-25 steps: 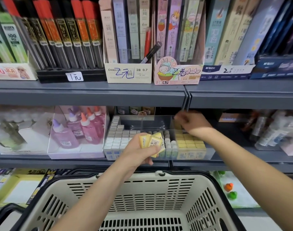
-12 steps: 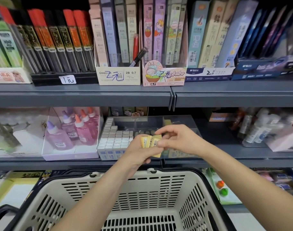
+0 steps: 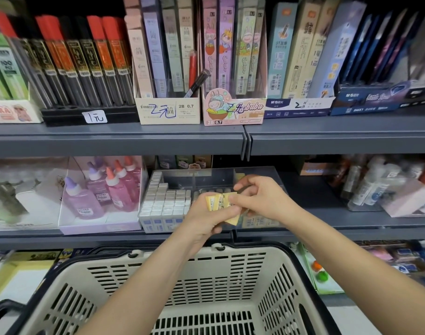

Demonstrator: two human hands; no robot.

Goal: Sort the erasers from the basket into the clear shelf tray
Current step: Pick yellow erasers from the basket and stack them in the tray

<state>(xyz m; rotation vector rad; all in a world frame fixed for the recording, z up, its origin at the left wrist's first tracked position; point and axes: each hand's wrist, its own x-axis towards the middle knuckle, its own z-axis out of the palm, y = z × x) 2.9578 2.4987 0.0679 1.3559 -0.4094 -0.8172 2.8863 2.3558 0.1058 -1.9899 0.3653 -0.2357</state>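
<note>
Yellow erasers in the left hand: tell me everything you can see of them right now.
The yellow erasers are small pale-yellow blocks with printed labels, dark print showing on one. At least three show, fanned and tilted. The left hand grips them from below; the right hand pinches the rightmost one. They are held in front of the clear shelf tray, above the far rim of the basket, touching neither.

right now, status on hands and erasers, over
Left hand grips a fan of yellow erasers. Right hand pinches one of them. Clear tray just behind, nothing between, basket below.
</note>
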